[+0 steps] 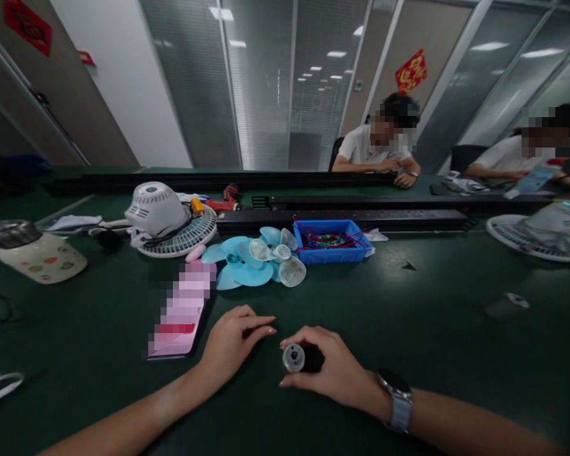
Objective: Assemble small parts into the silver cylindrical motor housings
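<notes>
Metal cylinder (294, 358) is gripped in the right hand (339, 367): thumb on the near side, fingers curled round the far side, end face with dark centre hole turned up to the camera. Can't tell if it also rests on the green surface (422, 354). Left hand (230, 342) is just beside it, loose, thumb and fingers extended and slightly parted, tips pointing toward the cylinder.

Text check: red sign (411, 71) upper right has gold characters, too blurred to read. Other red sign (27, 25) top left, same. Phone (183, 310) left of the left hand: screen pixelated, just pink plus a red band. Watch (399, 402) on right wrist, dial dark, can't read it. Bottle (42, 256) far left has small coloured prints.

Blue fan blades (251, 273) beyond the hands, next to blue bin (335, 255). Second cylinder (506, 305) well off to the right.
</notes>
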Motion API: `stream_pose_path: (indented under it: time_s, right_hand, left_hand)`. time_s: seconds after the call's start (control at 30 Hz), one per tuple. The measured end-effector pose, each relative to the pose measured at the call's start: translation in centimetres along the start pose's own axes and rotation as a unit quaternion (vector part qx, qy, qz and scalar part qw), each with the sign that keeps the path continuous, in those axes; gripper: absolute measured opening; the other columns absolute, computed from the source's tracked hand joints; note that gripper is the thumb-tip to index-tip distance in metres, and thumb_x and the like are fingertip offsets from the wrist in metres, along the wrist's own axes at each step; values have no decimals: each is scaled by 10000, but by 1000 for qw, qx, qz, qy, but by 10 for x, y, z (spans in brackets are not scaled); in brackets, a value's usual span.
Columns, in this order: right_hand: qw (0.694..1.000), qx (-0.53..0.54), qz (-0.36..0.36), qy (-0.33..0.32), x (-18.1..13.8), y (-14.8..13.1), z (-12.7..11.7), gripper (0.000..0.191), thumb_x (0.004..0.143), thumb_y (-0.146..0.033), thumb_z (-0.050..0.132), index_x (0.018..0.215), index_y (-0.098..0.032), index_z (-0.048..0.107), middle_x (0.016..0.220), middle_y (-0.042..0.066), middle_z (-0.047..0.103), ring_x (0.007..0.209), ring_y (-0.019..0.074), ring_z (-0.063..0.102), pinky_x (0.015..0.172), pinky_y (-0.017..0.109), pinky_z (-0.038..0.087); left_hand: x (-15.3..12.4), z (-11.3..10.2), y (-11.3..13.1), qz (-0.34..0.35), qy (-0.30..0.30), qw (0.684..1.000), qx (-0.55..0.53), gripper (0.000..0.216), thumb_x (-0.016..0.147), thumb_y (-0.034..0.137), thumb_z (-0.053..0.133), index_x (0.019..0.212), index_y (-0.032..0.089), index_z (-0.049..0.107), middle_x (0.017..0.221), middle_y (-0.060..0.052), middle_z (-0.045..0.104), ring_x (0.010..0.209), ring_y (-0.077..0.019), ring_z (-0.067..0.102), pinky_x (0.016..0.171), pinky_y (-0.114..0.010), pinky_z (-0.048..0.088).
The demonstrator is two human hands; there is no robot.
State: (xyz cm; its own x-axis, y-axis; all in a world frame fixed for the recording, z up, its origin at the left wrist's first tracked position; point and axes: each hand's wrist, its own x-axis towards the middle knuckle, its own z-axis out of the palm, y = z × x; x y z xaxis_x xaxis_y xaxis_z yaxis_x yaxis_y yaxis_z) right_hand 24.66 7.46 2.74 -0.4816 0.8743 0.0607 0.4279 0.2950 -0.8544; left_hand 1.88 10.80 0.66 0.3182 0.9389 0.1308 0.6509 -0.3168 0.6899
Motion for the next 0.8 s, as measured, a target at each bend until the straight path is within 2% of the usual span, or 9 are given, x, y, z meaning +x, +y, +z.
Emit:
stream_pose_path:
  time_s: [0.13,0.23,0.33,0.43,0.5,0.57,0.67,0.8]
  right_hand:
    - [996,77,34,-32,3,-2,-7,460,671,-460,811,1038,-221,672,1027,18,704,964,202,642,869,361,474]
    - [975,200,89,-38,9,5,-25,467,723,-533,739,1003,-171,648,933,46,702,851,189,667,754,332,521]
    - [967,212,130,60,11,25,-62,481,734,-601,687,928,-165,627,825,34,688,730,168,663,652,299,526]
    - [958,114,130,230,5,59,-108,487,700,-609,710,881,-168,611,774,39,683,690,177,656,622,298,531]
    - [936,31,110,333,-4,87,-137,511,673,-604,733,910,-167,612,807,61,696,719,197,668,660,322,546]
    - [907,-44,96,407,-13,113,-160,557,672,-619,722,979,-166,619,884,90,711,773,220,681,730,363,556]
    - [882,-90,107,450,-22,145,-181,627,682,-669,674,1043,-160,624,952,125,712,818,251,689,798,428,552]
    - [882,-93,120,446,-26,167,-189,648,668,-708,649,1020,-165,629,925,124,714,796,261,693,783,441,560]
  left_hand:
    - [-2,-4,4,-34,29,998,-42,401,952,414,468,1299,248,583,891,-31,670,786,-206,623,723,-323,468]
    - [-4,-6,7,-74,46,994,-64,429,968,461,398,1297,218,529,802,-8,636,700,-198,616,644,-303,454]
    - [-4,-7,8,-88,49,992,-71,432,960,494,390,1267,212,502,782,2,611,691,-201,614,624,-299,444]
    - [-3,-6,8,-88,49,992,-75,430,956,511,385,1258,218,476,775,7,595,690,-203,607,622,-301,440]
    - [-2,-5,6,-88,49,992,-74,431,952,520,384,1243,217,474,763,9,583,682,-204,600,627,-306,438]
    - [-1,-5,4,-88,48,992,-74,432,947,529,384,1232,217,476,767,7,582,689,-208,599,637,-312,440]
    - [-2,-4,2,-92,44,992,-79,437,946,537,382,1240,225,467,777,5,587,714,-213,606,645,-313,445]
    - [-3,-6,3,-97,45,991,-80,432,952,537,373,1244,230,456,775,7,580,707,-208,601,641,-313,444]
